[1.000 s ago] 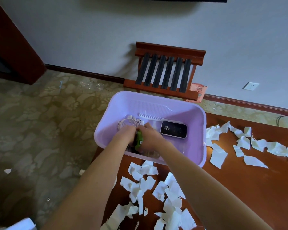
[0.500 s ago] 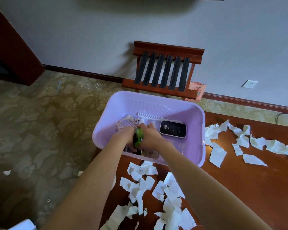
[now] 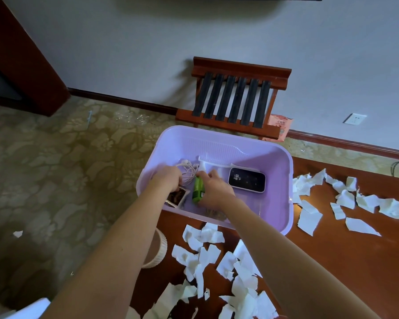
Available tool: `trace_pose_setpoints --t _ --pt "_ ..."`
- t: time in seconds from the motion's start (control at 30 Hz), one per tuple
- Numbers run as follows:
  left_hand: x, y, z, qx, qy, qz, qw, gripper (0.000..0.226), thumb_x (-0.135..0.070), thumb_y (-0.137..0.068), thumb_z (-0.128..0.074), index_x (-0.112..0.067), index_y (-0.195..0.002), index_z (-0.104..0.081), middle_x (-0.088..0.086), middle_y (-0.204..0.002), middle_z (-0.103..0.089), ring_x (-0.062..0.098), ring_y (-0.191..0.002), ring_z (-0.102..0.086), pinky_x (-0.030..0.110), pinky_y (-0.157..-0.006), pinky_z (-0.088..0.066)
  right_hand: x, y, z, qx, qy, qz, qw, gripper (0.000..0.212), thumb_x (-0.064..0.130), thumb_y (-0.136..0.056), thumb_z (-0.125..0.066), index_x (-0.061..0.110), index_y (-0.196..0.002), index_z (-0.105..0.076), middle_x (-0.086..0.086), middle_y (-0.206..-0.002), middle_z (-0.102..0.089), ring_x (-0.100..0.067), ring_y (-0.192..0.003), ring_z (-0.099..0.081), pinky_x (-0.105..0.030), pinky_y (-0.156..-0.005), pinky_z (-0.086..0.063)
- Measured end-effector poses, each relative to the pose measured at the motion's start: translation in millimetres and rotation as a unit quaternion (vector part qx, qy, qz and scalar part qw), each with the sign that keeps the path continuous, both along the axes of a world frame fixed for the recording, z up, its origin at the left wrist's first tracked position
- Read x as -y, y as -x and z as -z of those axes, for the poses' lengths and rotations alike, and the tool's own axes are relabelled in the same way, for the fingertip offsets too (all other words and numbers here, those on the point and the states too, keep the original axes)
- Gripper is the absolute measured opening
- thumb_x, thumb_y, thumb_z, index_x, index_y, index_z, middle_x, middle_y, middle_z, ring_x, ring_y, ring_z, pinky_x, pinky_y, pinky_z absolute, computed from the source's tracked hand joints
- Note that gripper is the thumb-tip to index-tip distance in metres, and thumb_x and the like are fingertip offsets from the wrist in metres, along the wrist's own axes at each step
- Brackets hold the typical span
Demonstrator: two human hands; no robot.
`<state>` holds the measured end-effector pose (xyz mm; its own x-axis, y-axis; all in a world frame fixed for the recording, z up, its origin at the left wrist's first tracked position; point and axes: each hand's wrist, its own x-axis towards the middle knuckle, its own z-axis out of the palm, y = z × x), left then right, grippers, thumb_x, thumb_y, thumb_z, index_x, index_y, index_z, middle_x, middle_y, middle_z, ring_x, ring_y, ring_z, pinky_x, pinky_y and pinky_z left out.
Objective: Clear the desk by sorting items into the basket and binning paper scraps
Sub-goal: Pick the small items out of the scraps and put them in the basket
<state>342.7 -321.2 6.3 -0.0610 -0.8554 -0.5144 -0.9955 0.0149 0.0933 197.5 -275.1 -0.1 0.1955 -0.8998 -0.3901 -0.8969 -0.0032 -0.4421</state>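
Basket [image 3: 217, 143]: pale purple plastic, rectangular with rounded corners, with a fine ribbed patch on the far inner wall. It sits on the near-left corner of the red-brown desk [image 3: 355, 261], its left end overhanging the edge.

Contents:
- white comb [image 3: 214, 161] along the far wall
- coiled white earphones [image 3: 188, 169] at far left
- black pocket Wi-Fi device [image 3: 247, 180], white-edged, lying flat at right, screen up
- small dark pack [image 3: 176, 197] with a white border, tilted against the near-left wall
- small green bottle [image 3: 198, 191], near centre

Both hands are inside the basket. The right hand [image 3: 215, 189] curls round the small green bottle, thumb near its top. The left hand [image 3: 167, 179] is knuckles-up over the earphones and the dark pack, fingers curled under; whether it holds anything cannot be told.

Torn white paper scraps [image 3: 207, 256] lie on the desk in front of the basket and in a second spread to its right. A cream ribbed bin [image 3: 158, 252] stands on the floor beside the desk's left edge, mostly hidden by the left forearm.
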Motion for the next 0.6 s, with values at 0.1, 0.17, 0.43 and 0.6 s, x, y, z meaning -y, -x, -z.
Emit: trace_pose_setpoints --t 0.1,0.17,0.43,0.6 --pt "1 5 9 0.012 0.011 -0.03 0.999 0.028 -0.007 -0.095 -0.045 -0.001 -0.117 -0.061 0.016 -0.12 -0.062 0.029 -0.112 -0.058 0.032 -0.091 -0.046 -2 -1 -2 -0.036 -0.005 -0.039 0.999 0.079 0.029 -0.079 -0.068 0.028 -0.145 -0.025 -0.012 -0.134 -0.033 -0.033 -0.123 -0.044 -0.041 -0.092 -0.044" --pt "3 7 9 0.045 0.026 -0.026 0.998 0.028 -0.008 -0.095 -0.047 -0.001 -0.119 -0.059 0.014 -0.124 -0.059 0.028 -0.116 -0.056 0.031 -0.093 -0.045 -2 -2 -2 -0.045 0.002 -0.054 0.997 0.081 0.034 -0.077 -0.07 0.029 -0.144 -0.026 -0.012 -0.133 -0.034 -0.032 -0.123 -0.043 -0.04 -0.092 -0.044" --pt "0 18 -2 0.07 0.089 -0.03 0.993 0.032 -0.015 -0.098 -0.045 -0.004 -0.127 -0.053 0.014 -0.123 -0.059 0.028 -0.113 -0.057 0.032 -0.092 -0.046 -4 -3 -5 -0.009 -0.027 -0.089 0.996 0.076 0.037 -0.078 -0.07 0.029 -0.142 -0.03 -0.013 -0.13 -0.039 -0.033 -0.125 -0.039 -0.044 -0.1 -0.038" --pt "0 28 0 -0.037 0.034 -0.079 0.996 0.047 -0.036 -0.094 -0.047 -0.013 -0.134 -0.045 0.011 -0.13 -0.056 0.031 -0.114 -0.055 0.035 -0.089 -0.045 -2 -1 -7 0.03 -0.051 -0.062 0.996 0.067 0.025 -0.079 -0.067 0.026 -0.139 -0.036 -0.014 -0.124 -0.046 -0.032 -0.116 -0.048 -0.042 -0.096 -0.046"
